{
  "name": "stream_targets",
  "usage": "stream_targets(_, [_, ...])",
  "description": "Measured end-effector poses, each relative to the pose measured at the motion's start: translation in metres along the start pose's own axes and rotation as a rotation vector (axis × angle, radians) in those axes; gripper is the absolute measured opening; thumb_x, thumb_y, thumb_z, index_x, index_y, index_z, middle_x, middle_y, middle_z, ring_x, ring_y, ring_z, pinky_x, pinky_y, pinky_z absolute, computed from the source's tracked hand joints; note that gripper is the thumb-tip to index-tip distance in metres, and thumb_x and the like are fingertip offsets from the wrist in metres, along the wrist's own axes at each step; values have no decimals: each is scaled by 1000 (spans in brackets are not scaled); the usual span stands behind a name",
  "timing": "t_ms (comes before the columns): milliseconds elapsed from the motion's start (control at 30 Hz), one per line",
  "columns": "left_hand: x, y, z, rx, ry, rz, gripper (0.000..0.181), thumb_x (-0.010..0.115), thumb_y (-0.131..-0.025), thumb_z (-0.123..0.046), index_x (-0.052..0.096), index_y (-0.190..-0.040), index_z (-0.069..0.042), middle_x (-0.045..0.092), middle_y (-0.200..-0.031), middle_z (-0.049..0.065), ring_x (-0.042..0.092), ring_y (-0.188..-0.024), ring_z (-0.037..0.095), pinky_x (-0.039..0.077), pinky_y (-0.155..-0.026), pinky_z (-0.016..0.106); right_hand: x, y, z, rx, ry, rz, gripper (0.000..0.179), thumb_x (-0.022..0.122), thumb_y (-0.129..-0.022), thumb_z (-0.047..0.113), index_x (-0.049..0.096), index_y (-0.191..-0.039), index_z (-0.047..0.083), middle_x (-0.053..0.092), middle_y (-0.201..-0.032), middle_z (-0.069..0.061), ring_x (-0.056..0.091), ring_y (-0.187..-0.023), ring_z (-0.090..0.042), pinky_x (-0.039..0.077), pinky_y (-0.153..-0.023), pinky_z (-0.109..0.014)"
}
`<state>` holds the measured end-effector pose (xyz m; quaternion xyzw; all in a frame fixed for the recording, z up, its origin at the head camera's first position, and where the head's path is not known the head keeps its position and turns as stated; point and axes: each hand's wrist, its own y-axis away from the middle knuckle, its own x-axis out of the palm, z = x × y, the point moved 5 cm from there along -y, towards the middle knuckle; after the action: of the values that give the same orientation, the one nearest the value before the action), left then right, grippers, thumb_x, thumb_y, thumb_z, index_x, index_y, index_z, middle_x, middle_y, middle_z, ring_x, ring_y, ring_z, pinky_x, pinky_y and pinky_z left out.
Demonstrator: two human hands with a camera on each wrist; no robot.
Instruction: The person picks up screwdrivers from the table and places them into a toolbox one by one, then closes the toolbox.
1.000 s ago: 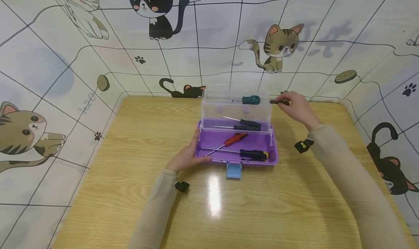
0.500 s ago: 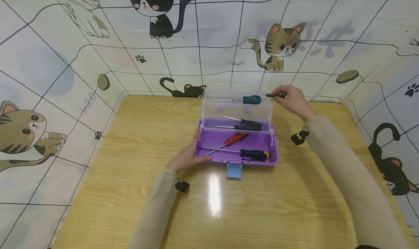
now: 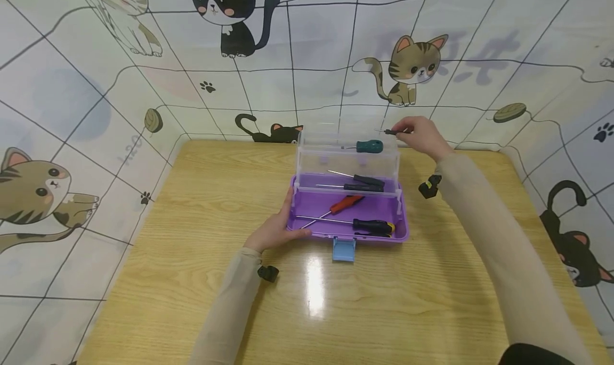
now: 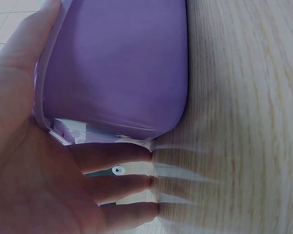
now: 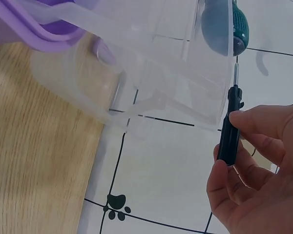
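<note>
My right hand [image 3: 424, 137] pinches a small black precision screwdriver [image 5: 229, 131] by its handle, its thin shaft pointing left. It is in the air beside the upper clear tray [image 5: 176, 83] of an open purple toolbox [image 3: 314, 201]. In that tray lies a green-handled screwdriver [image 3: 369, 146]. Two black-handled screwdrivers, one of them the lower [image 3: 363, 187], lie in the tray beneath. The purple base holds a red-handled screwdriver [image 3: 346, 203] and a black-and-yellow screwdriver [image 3: 373, 226]. My left hand [image 3: 273, 230] rests against the toolbox's left front corner, thumb on the rim, fingers extended, fingertips on the table.
A blue clasp [image 3: 343, 250] hangs at the toolbox's front. The wooden table [image 3: 216, 194] meets a cat-patterned backdrop [image 3: 316, 77] just behind the trays. A dark thin tool, partly hidden, lies along the base's front wall.
My right hand has risen and moved left with the small screwdriver, nearer the upper tray. The left hand and toolbox stay in place.
</note>
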<state>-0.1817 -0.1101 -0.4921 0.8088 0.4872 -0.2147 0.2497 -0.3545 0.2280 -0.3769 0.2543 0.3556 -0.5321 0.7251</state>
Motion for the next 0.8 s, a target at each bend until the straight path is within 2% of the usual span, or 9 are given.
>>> stream_targets(167, [0,1,0,6,8,-2,118,76,-83,-39,-17,-153,-26,27,-150,29,41,-128,45,32,-107,51,0,-11,2,2,16,6,22,53,-95,6,65,-110,-5,63,-106,-24,51,-85,-31,40,-66,-37])
stream_targets(400, [1,0,0,21,14,-5,117,76,-83,-38,-16,-154,-24,30,-149,29,42,-127,45,33,-107,51,2,-27,9,-20,46,56,24,53,-94,3,63,-113,-8,62,-110,-27,56,-99,-38,43,-83,-49])
stream_targets(567, [0,1,0,17,12,-7,117,76,-83,-39,-16,-153,-24,28,-149,29,41,-128,45,32,-107,51,7,-37,21,-70,106,75,23,53,-91,1,64,-108,-10,64,-106,-28,56,-96,-39,43,-85,-51])
stream_targets(800, [-1,1,0,24,-4,-16,117,76,-83,-39,-15,-154,-23,32,-147,31,43,-127,45,34,-106,51,19,-45,33,-94,102,119,21,55,-90,-2,64,-106,-11,65,-106,-28,57,-99,-40,43,-88,-52])
